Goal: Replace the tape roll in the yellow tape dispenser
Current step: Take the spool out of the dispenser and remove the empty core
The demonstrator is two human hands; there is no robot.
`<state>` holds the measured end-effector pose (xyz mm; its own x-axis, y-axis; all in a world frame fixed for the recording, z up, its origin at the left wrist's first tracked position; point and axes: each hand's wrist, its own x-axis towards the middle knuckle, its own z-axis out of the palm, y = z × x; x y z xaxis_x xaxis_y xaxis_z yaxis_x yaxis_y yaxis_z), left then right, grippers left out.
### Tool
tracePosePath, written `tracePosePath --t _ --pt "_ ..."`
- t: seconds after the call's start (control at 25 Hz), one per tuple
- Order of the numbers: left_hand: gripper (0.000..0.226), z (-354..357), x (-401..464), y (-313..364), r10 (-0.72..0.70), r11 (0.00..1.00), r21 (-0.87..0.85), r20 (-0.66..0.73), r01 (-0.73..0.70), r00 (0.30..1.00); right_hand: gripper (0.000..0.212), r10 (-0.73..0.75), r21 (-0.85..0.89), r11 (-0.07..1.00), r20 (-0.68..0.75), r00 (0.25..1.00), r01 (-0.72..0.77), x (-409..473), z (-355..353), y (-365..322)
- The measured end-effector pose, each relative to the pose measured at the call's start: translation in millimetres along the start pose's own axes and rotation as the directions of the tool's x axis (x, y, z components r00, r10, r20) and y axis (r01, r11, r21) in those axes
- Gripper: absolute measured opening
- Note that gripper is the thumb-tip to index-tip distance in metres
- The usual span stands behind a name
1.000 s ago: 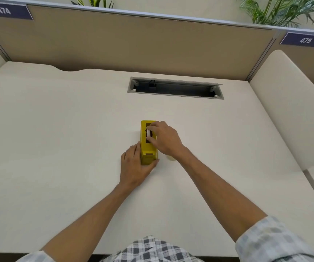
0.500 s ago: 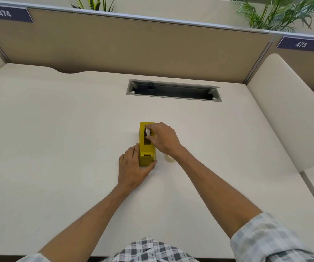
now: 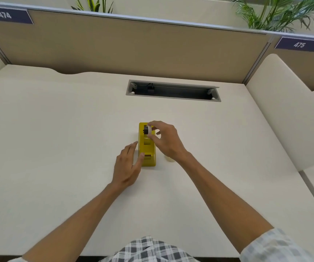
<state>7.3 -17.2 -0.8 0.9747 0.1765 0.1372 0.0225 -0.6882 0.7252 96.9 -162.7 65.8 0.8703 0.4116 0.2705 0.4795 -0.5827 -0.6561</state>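
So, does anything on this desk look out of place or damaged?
Nothing looks damaged or spilled. The right hand pinches a white tape roll at the yellow tape dispenser; the left hand rests beside it. A small pale object lies loose on the desk, half hidden by the right wrist.

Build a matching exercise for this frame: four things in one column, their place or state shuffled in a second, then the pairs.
Things:
1. left hand
2. right hand
3. dispenser
4. cable slot

Place or state:
A. yellow, standing on the desk between the hands
B. pinching a white roll at the dispenser's far end
C. fingers laid against the dispenser's side
D. recessed in the desk near the partition

Pairs: 1-C, 2-B, 3-A, 4-D
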Motion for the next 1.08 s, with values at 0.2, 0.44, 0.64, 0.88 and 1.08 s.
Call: tracePosePath --t 0.2,0.44,0.64,0.88,1.08 --pt "0.048 -18 11 27 0.065 0.977 -0.195 -0.141 -0.092 0.988 0.034 0.054 0.173 0.984 -0.022 0.998 -0.049 -22 -9 -12" --pt "0.031 -23 11 43 0.127 0.922 -0.350 -0.131 -0.166 0.983 0.033 0.084 0.324 0.944 -0.040 0.996 -0.067 -42 -14 -20" --pt "0.030 -24 3 44 0.120 0.912 -0.381 -0.100 -0.150 0.988 0.033 0.108 0.336 0.937 -0.030 0.994 -0.092 -51 -19 -16" --pt "0.028 -28 0 43 0.087 0.917 -0.381 -0.110 -0.123 0.990 0.026 0.196 0.171 0.969 -0.090 0.977 -0.179 -62 -35 17" --pt "0.028 -30 0 46 0.097 0.910 -0.393 -0.111 -0.133 0.989 0.041 0.331 -0.027 0.942 -0.108 0.938 -0.335 -75 -46 59"
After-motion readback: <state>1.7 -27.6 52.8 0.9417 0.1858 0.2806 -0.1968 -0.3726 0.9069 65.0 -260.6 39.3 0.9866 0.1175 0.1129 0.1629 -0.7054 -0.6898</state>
